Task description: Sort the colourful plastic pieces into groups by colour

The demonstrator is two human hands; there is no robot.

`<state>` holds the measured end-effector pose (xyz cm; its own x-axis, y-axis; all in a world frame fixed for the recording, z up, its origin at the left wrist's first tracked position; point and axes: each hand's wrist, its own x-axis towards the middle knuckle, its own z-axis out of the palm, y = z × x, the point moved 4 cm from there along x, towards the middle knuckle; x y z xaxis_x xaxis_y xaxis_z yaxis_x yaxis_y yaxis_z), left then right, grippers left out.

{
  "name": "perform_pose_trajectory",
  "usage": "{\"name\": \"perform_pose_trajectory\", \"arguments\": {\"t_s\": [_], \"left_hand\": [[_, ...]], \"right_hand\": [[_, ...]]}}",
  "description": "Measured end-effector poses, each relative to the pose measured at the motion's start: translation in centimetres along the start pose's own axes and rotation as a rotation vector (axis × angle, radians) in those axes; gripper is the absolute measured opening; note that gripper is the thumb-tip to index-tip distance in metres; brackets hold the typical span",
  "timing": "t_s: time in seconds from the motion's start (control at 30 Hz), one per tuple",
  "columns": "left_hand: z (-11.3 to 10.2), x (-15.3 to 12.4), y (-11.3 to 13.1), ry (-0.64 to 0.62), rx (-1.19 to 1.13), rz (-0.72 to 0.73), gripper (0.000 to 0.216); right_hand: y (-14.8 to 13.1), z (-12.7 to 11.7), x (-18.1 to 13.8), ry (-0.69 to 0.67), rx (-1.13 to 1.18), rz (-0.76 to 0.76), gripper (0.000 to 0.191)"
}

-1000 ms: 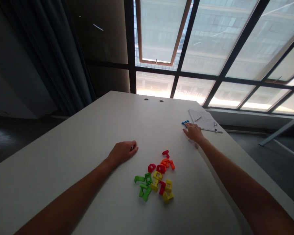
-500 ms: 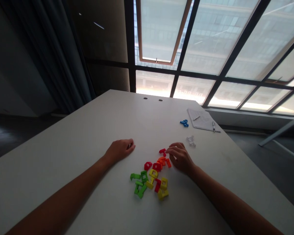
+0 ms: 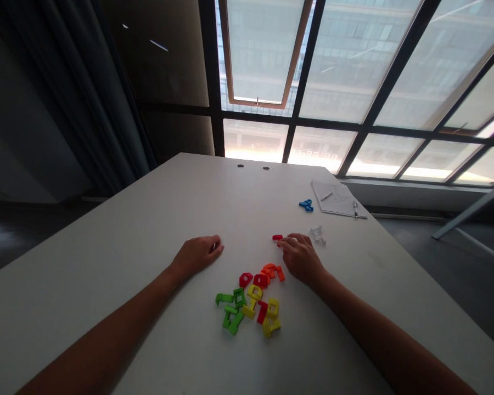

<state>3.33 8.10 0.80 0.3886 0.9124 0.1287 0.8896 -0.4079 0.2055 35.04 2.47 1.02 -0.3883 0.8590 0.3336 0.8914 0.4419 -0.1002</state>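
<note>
From where I stand, I'd judge the work on these plastic pieces only partly through. Toward the far right of the counter [image 3: 247, 203], the blue pieces [image 3: 307, 205] sit in a small cluster just beside a stack of paper [image 3: 337, 198], and the white pieces [image 3: 318, 235] lie in another cluster nearer the person, so those two colours look dealt with. One red piece [image 3: 277, 237] lies beyond the main heap, at the fingertips of the right hand [image 3: 302, 259]; the fingers are bent over its near end, but I cannot tell whether they pinch it or merely touch it. The left hand [image 3: 196, 255] rests on the counter, well apart from that piece, its fingers loosely curled; I see nothing in it, though the palm is hidden and I can't tell how firmly it is closed. What looks unfinished is the heap nearer the person. Its orange pieces [image 3: 270, 269] bunch at the far end, with two red blocks [image 3: 253, 280] close by; the yellow pieces [image 3: 249, 311] are in the middle and to the right, with a red bracket [image 3: 262, 311] in among them, and the green pieces [image 3: 239, 297] gather on the left. Red is thus the scattered colour, one piece well out and three in the heap.
</note>
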Motion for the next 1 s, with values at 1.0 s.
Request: {"name": "perform_pose_trajectory", "arguments": {"t_s": [1.0], "left_hand": [[-0.1,0.0,0.2,-0.01,0.011,0.021,0.028]], "right_hand": [[10.1,6.5,14.3,-0.093,-0.199,0.671,0.061]]}}
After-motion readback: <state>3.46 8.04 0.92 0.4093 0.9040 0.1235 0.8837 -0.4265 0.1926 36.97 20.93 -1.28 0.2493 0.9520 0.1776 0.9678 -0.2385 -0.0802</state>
